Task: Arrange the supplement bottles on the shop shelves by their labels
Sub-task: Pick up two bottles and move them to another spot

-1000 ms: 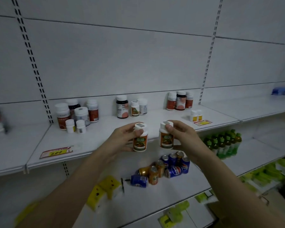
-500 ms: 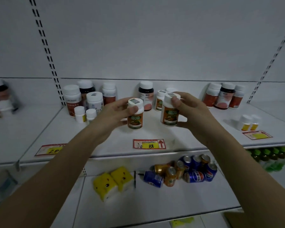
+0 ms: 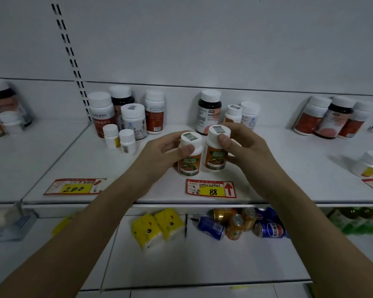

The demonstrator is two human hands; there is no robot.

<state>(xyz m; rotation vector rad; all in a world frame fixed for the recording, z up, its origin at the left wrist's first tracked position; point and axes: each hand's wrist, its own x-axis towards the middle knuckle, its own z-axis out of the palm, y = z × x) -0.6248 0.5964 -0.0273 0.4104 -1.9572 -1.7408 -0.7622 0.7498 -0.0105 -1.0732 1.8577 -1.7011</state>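
Two matching white-capped bottles with orange-green labels stand side by side on the white shelf (image 3: 289, 168), just behind the red "88" price tag (image 3: 211, 188). My left hand (image 3: 159, 155) grips the left bottle (image 3: 189, 160) around its cap and shoulder. My right hand (image 3: 243, 145) grips the right bottle (image 3: 216, 154) by its cap. Whether their bases touch the shelf is unclear. Behind them stand a dark bottle with a pink label (image 3: 208, 111) and two small white bottles (image 3: 241, 114).
A cluster of red-labelled and white bottles (image 3: 121, 117) fills the shelf's back left, behind a "200" tag (image 3: 75, 187). A trio of bottles (image 3: 332, 118) stands at the back right, and small yellow-labelled ones (image 3: 370, 164) sit at the right edge. Cans (image 3: 241, 222) and yellow packs (image 3: 157, 226) lie on the lower shelf.
Both hands have carried the two bottles forward and down onto the shelf area behind the "88" tag, and brought them closer together. The camera view has shifted left and nearer.
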